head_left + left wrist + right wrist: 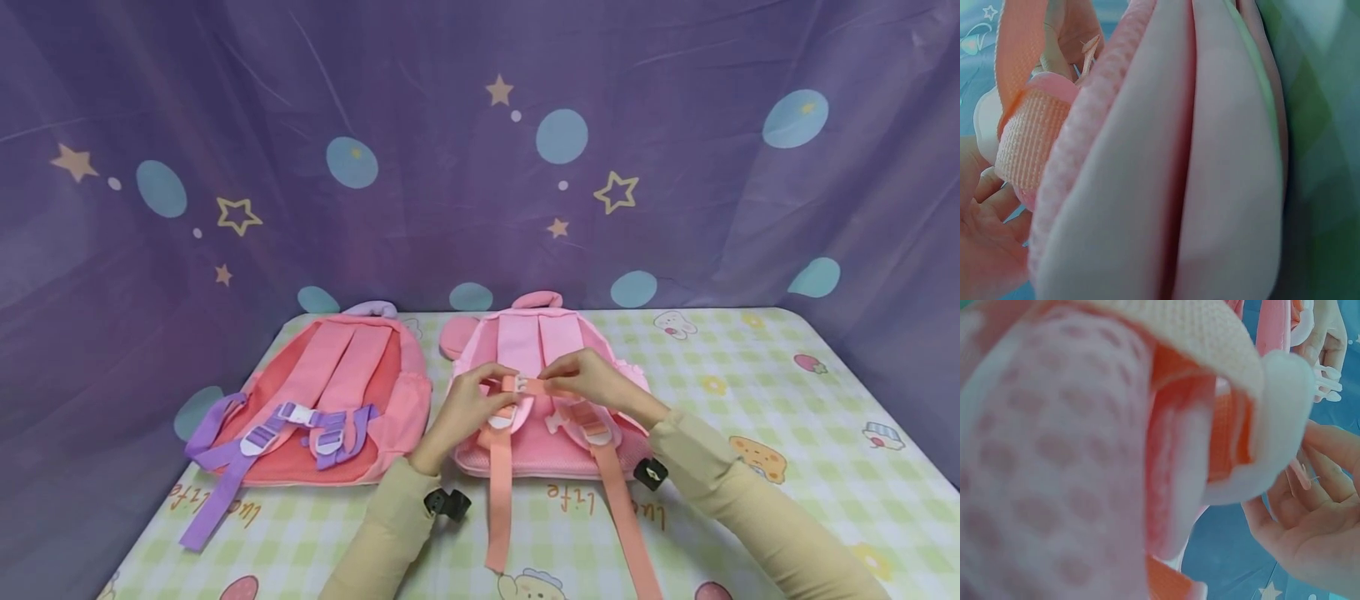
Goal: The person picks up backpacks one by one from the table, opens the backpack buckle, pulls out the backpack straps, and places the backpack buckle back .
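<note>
A pink backpack (pixel 543 458) lies with its shoulder straps up, in front of me in the head view. My left hand (pixel 467 410) pinches a white pronged buckle (pixel 521 383) above the pack's left strap; its prongs (pixel 1329 384) show in the right wrist view. Between finger and thumb, my right hand (pixel 588 377) holds a short orange strap (pixel 536 387) that reaches toward the buckle. Whether strap and buckle are joined is too small to tell. Another pale buckle piece (pixel 555 422) hangs below the right hand. The pack's side covers much of the left wrist view.
A coral backpack (pixel 375 467) with purple straps lies to the left, its white chest buckle (pixel 298 415) across its straps. Two long orange webbing tails (pixel 500 508) trail toward me over the green checked tablecloth (pixel 810 417). A purple curtain (pixel 450 225) hangs behind.
</note>
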A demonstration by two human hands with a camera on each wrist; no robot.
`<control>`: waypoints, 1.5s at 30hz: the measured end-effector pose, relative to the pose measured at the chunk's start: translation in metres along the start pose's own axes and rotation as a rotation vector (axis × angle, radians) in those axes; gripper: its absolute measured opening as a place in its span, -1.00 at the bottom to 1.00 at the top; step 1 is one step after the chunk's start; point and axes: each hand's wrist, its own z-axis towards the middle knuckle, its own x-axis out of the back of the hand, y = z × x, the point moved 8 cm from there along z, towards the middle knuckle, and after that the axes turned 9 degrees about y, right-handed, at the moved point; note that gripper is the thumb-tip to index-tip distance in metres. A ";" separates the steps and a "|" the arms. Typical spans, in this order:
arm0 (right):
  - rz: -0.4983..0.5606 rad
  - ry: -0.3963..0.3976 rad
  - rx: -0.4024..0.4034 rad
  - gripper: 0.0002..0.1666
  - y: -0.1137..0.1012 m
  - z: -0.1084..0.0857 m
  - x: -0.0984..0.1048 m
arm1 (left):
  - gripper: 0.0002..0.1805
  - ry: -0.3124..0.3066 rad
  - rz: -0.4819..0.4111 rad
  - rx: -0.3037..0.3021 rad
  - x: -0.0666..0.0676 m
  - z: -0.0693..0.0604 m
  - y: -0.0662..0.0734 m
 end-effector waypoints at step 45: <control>0.023 -0.011 -0.049 -0.78 0.001 0.003 -0.004 | -0.73 -0.004 0.034 0.029 -0.002 0.001 -0.004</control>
